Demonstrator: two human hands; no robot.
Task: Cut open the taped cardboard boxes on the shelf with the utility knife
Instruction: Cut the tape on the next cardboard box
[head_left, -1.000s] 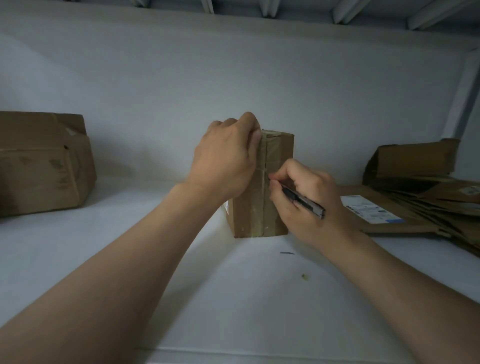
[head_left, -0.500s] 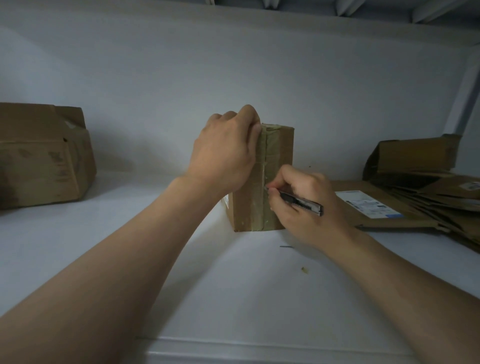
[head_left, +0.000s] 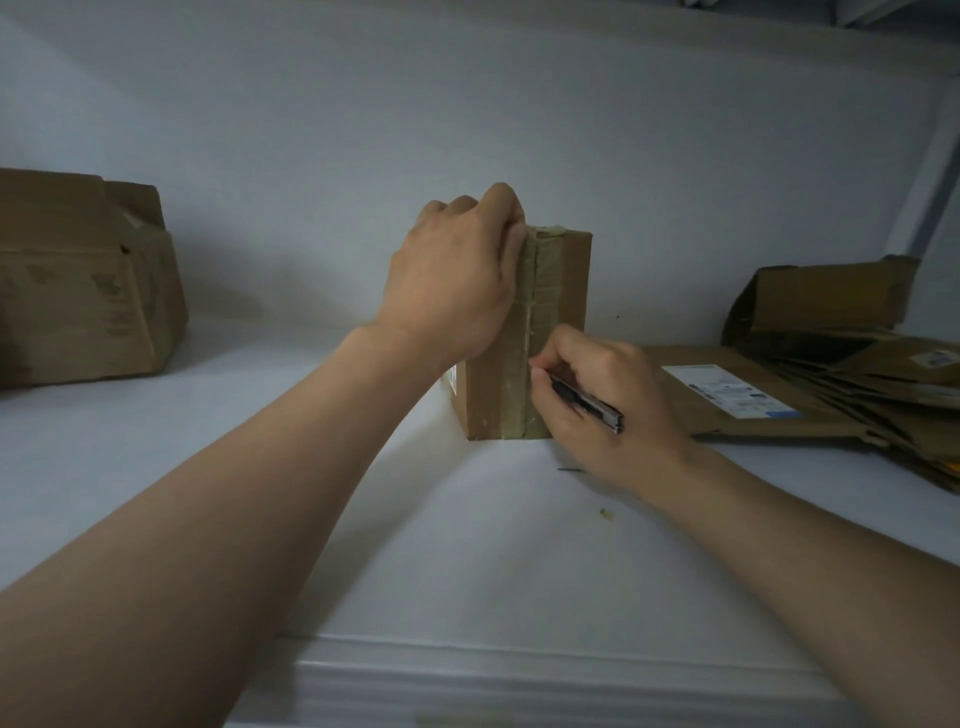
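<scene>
Centre frame: left hand gripping taped box at its top edge; right hand pinching utility knife against the brown, upright box's tape seam.

A plain white wall stands at the back. A white shelf runs below it. The light is dim and gray. Top right, maybe some white beams.

Brown cardboard box with a glossy olive-tan tape strip, black and silver knife, white shelf, pale grey wall, brown flattened cartons (one white label printed blue), plain brown box at left.
</scene>
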